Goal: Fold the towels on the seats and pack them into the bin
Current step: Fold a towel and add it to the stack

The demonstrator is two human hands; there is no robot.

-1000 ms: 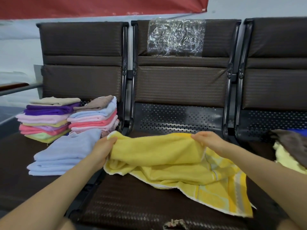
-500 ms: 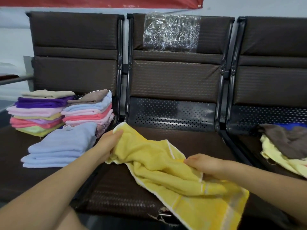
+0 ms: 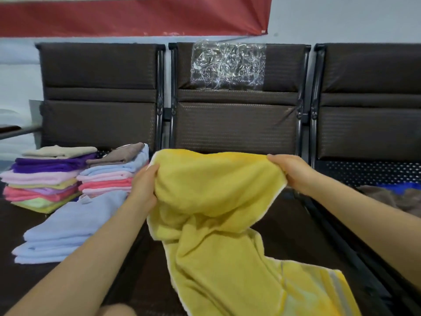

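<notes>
Left hand (image 3: 144,190) and right hand (image 3: 289,171), both clenched on the upper edge of a yellow towel (image 3: 218,224), raised above the middle seat (image 3: 284,224). Beyond the left hand: folded light-blue towels (image 3: 68,229), two multicoloured folded stacks (image 3: 43,181). Past the right hand: brown towel (image 3: 396,197), partly cut off.

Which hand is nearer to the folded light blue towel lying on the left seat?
Left. The left hand grips the yellow towel beside the folded light blue towel; the right hand holds the yellow towel's far edge, across the middle seat.
</notes>
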